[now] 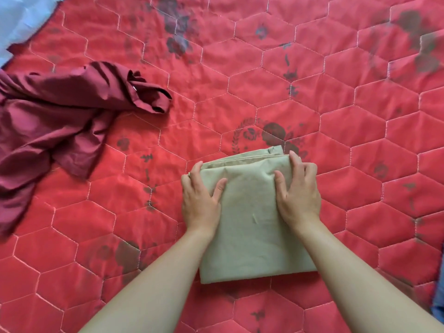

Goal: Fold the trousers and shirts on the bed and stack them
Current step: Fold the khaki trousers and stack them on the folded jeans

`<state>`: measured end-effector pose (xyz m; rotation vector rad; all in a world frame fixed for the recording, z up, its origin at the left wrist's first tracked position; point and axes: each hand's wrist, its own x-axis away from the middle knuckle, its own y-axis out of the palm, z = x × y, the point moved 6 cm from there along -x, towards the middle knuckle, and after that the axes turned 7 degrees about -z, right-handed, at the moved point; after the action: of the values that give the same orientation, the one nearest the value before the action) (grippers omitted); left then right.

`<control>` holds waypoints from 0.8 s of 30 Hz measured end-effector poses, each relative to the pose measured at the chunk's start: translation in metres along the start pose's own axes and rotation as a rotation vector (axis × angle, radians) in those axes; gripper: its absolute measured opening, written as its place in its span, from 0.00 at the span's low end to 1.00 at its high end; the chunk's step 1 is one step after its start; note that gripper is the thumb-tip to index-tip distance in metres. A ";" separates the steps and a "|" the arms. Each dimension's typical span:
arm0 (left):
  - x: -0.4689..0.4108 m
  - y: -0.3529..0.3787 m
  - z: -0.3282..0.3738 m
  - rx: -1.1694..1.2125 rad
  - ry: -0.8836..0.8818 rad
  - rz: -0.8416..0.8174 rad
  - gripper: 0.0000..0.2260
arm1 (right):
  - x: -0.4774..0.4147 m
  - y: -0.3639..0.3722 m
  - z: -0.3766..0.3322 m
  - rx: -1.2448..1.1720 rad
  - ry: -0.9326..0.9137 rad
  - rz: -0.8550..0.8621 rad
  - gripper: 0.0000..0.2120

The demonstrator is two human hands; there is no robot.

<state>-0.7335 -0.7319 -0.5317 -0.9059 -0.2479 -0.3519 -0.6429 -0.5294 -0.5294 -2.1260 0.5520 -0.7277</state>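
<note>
Near the centre of the bed (312, 92), on its red quilted cover: a folded khaki garment (252, 236), flat, in a thick rectangle, layered edges showing at the far end. Held at its far corners from both sides. Left grip (200, 200) wrapped round the far left edge, thumb flat on top, fingers curled over the side. Right grip (299, 195) pinching the far right corner, thumb on top, fingers bent over the edge. Both forearms reaching in from the near side, along the garment's flanks. To the far left, well apart: a maroon garment (60, 116), unfolded, crumpled and sprawled. In the far left corner, pale blue cloth (19, 18). At the near right edge, a sliver of blue fabric (438, 296), too little in view to identify.
</note>
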 end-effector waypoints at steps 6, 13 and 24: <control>-0.004 0.014 -0.016 -0.153 -0.089 0.060 0.31 | 0.001 0.017 0.003 0.007 0.009 -0.002 0.30; 0.017 0.016 -0.021 0.002 -0.169 0.030 0.34 | 0.029 0.017 0.012 0.037 0.065 -0.084 0.33; 0.036 0.020 -0.023 -0.039 -0.197 -0.175 0.32 | 0.049 0.016 0.038 -0.156 0.073 -0.167 0.33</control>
<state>-0.6910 -0.7462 -0.5470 -0.9609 -0.5051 -0.4310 -0.5838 -0.5470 -0.5467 -2.3180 0.4871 -0.8831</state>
